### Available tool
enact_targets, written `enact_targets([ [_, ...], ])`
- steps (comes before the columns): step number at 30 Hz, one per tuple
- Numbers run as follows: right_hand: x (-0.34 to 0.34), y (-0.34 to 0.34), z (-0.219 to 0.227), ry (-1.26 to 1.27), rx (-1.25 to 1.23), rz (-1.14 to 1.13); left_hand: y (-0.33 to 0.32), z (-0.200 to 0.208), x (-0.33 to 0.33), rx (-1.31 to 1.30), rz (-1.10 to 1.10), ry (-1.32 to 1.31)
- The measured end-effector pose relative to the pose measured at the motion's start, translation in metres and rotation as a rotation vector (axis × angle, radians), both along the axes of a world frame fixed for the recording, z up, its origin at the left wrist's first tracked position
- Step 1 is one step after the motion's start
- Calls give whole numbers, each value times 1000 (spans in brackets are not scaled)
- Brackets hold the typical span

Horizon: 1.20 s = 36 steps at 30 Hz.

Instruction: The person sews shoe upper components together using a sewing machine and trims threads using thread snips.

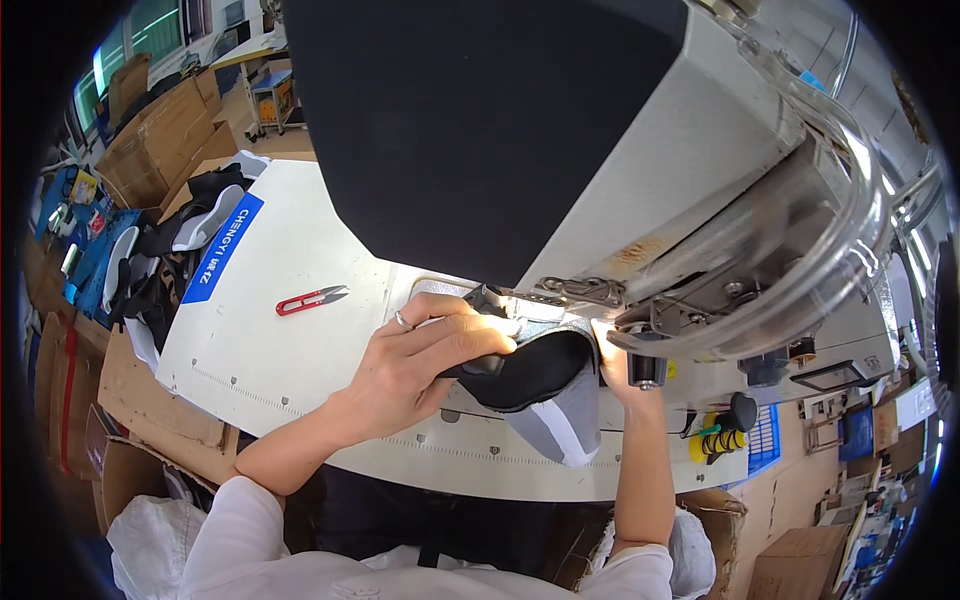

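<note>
A curved grey-and-black fabric piece (560,425) sits at the white sewing machine (665,150), seemingly unfinished; the half-curled left hand (415,360) grips it; the right hand (622,375)'s hold I can't tell.

Brightly lit, glare beneath the machine (690,140), highlights along the clear guard (866,195), fisheye-bent edges, black corners

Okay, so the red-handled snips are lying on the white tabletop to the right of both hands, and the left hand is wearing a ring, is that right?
Not quite: the head view shows the red-handled snips to the left of both the left hand and the right hand. The white tabletop and the ring are right.
</note>
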State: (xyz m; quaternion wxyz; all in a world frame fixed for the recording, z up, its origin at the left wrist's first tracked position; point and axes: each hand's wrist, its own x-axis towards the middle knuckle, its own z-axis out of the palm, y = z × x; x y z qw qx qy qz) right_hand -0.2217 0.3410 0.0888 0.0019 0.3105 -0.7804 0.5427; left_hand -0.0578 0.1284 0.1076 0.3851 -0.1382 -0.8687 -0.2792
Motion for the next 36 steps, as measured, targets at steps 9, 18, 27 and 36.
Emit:
enact_targets([
  [9, 14, -11, 7, 60, 8, -14, 5, 25, 17, 334, 98, -133],
  [18, 70, -17, 30, 242, 46, 16, -63, 47, 11, 357, 275, -70],
  [27, -10, -29, -24, 99, 437, -47, -88, 18, -50, -232, 510, 283],
  [36, -68, -73, -88, 328, 79, 57, -38, -8, -49, -280, 152, 378],
])
